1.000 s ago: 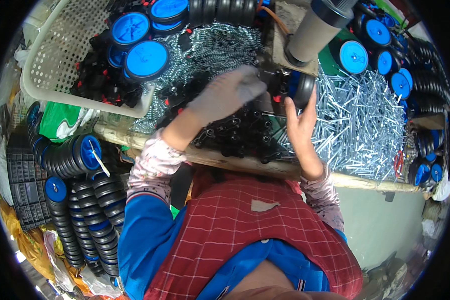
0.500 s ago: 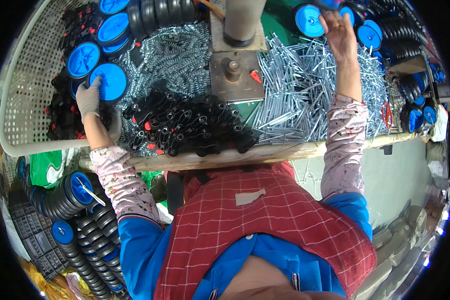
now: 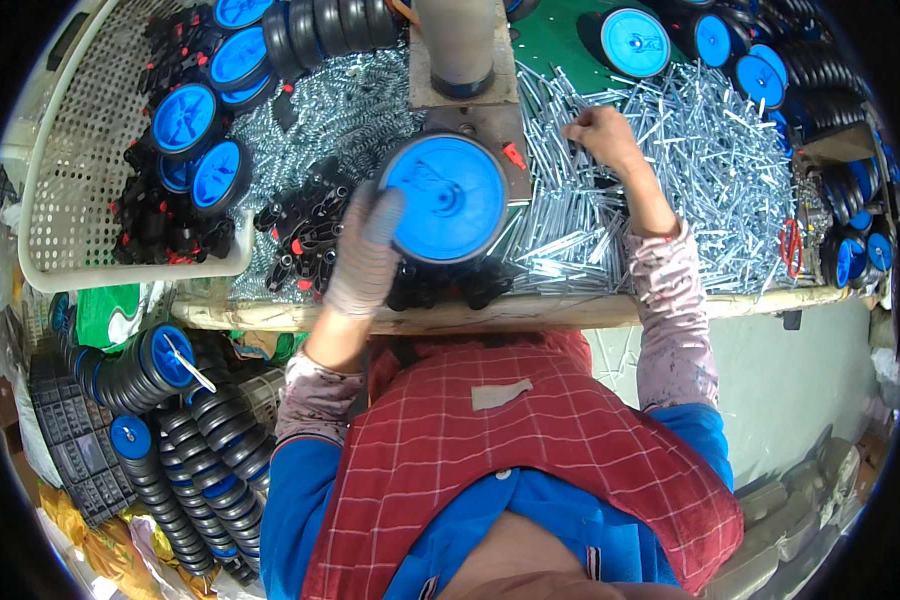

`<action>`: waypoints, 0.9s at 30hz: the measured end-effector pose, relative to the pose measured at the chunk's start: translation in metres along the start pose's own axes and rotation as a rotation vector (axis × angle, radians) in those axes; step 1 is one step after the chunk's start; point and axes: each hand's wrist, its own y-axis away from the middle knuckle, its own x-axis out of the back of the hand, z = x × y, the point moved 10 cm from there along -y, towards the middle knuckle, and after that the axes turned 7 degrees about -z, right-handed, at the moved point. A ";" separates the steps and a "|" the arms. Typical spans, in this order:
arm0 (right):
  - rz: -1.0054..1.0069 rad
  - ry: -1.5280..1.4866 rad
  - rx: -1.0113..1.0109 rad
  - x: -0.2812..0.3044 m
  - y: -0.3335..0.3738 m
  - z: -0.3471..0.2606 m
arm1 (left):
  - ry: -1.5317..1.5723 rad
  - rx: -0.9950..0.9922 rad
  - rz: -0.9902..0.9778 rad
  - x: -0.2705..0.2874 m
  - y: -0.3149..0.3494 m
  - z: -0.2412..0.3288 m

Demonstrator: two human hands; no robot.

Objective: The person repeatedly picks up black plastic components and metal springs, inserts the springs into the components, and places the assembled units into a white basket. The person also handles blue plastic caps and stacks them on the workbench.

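A blue wheel [image 3: 450, 190] with a black tyre is raised in front of the metal press, above the bench. My gloved left hand [image 3: 365, 255] grips its left edge, fingers over the rim. To the right, my bare right hand [image 3: 602, 135] is over a big heap of silvery metal pins [image 3: 585, 235], its fingers curled together. Whatever those fingertips may hold is hidden. Black plastic parts [image 3: 305, 225], some with red pieces, lie beside and partly behind my left hand. A small red piece [image 3: 514, 155] rests on the press base.
The press column [image 3: 457, 50] stands at the back middle. Metal springs [image 3: 340, 105] are heaped left of it. A white perforated basket [image 3: 60, 230] holds black parts and wheels [image 3: 184, 118] at the left. More wheels [image 3: 635, 43] lie at the back right. The wooden bench edge [image 3: 450, 318] runs before me.
My left hand has carried a blue wheel from the basket's side to the front of the press. My right hand has come from the back-right wheels down to the pins, fingers now curled.
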 end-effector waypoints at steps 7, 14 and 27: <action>-0.072 -0.904 0.371 0.012 0.111 -0.113 | 0.089 0.056 -0.143 -0.037 0.001 -0.019; -0.039 -0.316 0.633 0.002 0.156 -0.196 | 0.076 0.131 -0.225 -0.035 0.006 -0.010; 0.061 0.097 0.956 -0.001 0.176 -0.204 | -0.969 -0.193 -0.632 0.005 0.011 0.077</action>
